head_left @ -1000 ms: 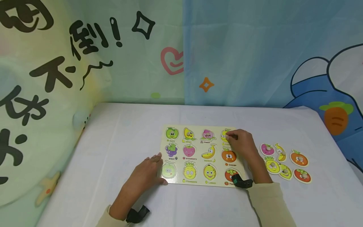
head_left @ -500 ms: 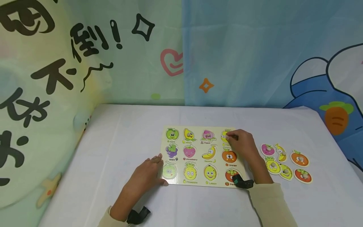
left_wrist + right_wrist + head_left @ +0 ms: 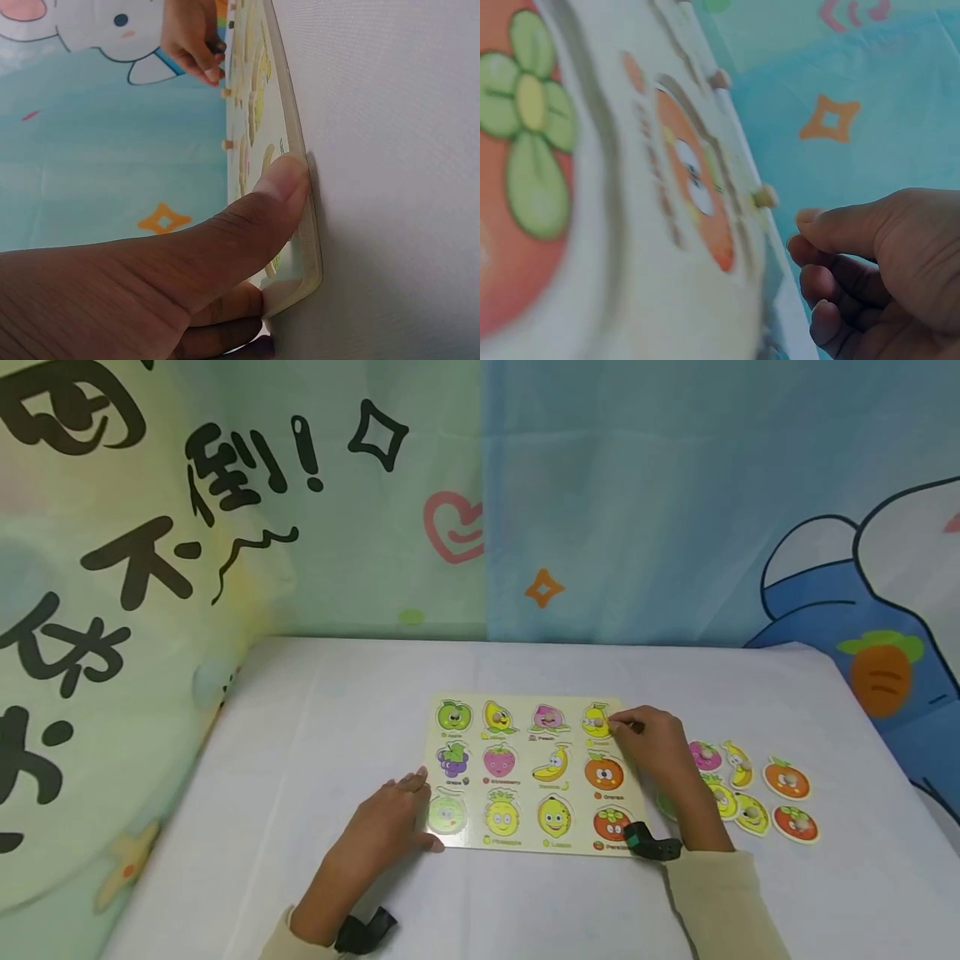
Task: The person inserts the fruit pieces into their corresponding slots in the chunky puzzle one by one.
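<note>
A pale fruit peg-puzzle board (image 3: pixel 525 781) lies on the white table. My left hand (image 3: pixel 393 814) holds its near left corner, the thumb (image 3: pixel 281 184) on the front edge and fingers along the left side. The yellow pear piece (image 3: pixel 596 721) sits at the board's far right spot; its small wooden knob (image 3: pixel 766 196) shows in the right wrist view. Just right of that knob is my right hand (image 3: pixel 656 747), fingers loosely curled, a small gap between fingertips and knob, nothing held. A peach piece (image 3: pixel 548 717) and a mango piece (image 3: pixel 497 717) lie in the top row.
Right of the board lie several loose fruit pieces, among them an orange (image 3: pixel 787 779), a persimmon (image 3: pixel 796 824), a lemon (image 3: pixel 752 814) and a banana (image 3: pixel 738 765). A green piece (image 3: pixel 665 806) is partly hidden by the right wrist. A printed curtain (image 3: pixel 600 527) hangs behind the table.
My right hand has let go of the pear piece's knob and moved slightly right, baring the whole pear. A green loose piece shows beside the wrist. My left hand stays at the corner.
</note>
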A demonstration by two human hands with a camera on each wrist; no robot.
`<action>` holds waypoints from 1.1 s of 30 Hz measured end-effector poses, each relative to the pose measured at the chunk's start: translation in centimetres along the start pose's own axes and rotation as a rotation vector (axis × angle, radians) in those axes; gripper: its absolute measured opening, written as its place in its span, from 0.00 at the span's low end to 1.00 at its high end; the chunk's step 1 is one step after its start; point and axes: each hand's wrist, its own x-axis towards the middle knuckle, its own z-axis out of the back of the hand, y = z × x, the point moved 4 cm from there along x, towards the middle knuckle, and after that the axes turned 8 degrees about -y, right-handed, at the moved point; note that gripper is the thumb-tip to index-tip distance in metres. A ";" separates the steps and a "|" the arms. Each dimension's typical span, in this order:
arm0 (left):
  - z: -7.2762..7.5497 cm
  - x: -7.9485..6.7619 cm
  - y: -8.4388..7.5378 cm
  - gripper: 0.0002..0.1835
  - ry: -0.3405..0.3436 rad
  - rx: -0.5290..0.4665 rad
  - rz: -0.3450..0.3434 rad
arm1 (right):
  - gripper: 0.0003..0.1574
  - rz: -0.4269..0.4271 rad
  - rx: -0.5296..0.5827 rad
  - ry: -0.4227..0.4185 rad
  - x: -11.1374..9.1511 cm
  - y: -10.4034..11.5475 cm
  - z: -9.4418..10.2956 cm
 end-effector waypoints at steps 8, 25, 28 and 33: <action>0.2 -0.3 0.1 0.44 -0.022 -0.020 -0.002 | 0.15 0.015 0.018 -0.100 -0.4 -0.4 2.0; 0.3 -0.3 0.2 0.43 -0.038 -0.019 -0.013 | 0.25 -0.139 -0.014 -0.139 -2.3 -3.3 4.1; 0.3 -0.3 0.1 0.43 -0.041 -0.018 -0.011 | 0.24 -0.155 -0.024 -0.151 -2.7 -3.6 4.4; 0.3 -0.2 0.0 0.42 -0.030 -0.027 0.002 | 0.23 -0.157 -0.017 -0.128 -3.1 -4.6 4.7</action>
